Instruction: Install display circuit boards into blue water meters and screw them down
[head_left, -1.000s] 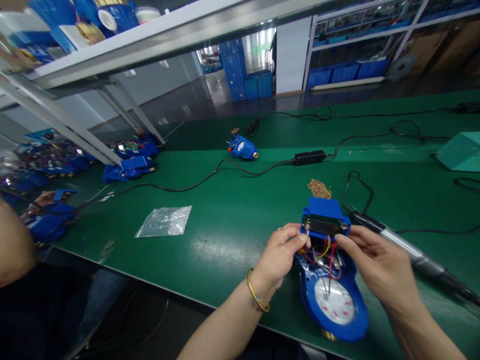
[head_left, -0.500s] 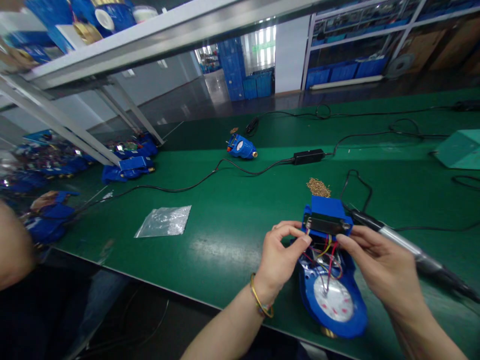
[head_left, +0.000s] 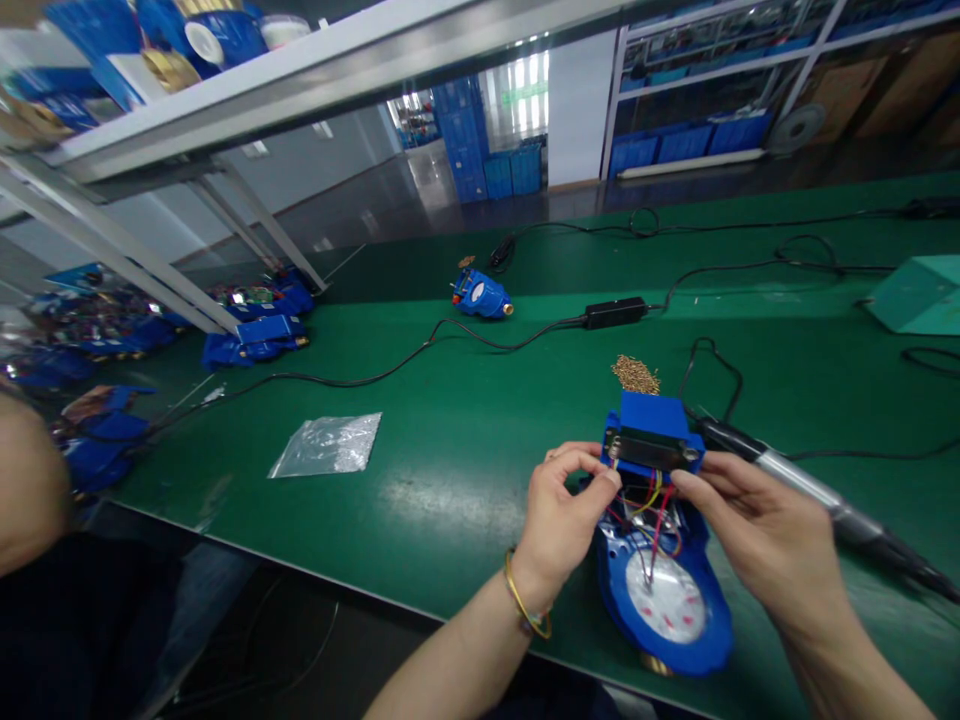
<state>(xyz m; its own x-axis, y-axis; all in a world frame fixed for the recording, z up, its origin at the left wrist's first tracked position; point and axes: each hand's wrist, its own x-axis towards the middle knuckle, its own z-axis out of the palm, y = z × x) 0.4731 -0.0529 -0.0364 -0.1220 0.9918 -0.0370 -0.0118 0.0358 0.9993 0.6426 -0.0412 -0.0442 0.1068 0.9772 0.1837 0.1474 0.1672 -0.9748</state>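
A blue water meter (head_left: 716, 615) with a round, white dial (head_left: 667, 595) lies on the bench in front of me. At its far end a blue box (head_left: 651, 415) with a black inner panel stands tipped up. Red, yellow and dark wires run from the box into the meter body. My left hand (head_left: 566, 510) pinches the box's lower left corner, where a wire end shows. At the right corner my right hand (head_left: 757, 520) grips the box, thumb in front and fingers partly hidden behind. An electric screwdriver (head_left: 817, 490) lies beyond my right hand.
Small brass screws (head_left: 635, 374) lie behind the box. A clear plastic bag (head_left: 328, 445) is to the left. Black cables with an adapter (head_left: 615, 312) cross the green bench (head_left: 450, 420). Another meter (head_left: 481, 295) stands farther back. A co-worker's arm (head_left: 30, 490) is at far left.
Both hands keep their hold on the blue box, with hardly any movement. The whole view has shifted very slightly.
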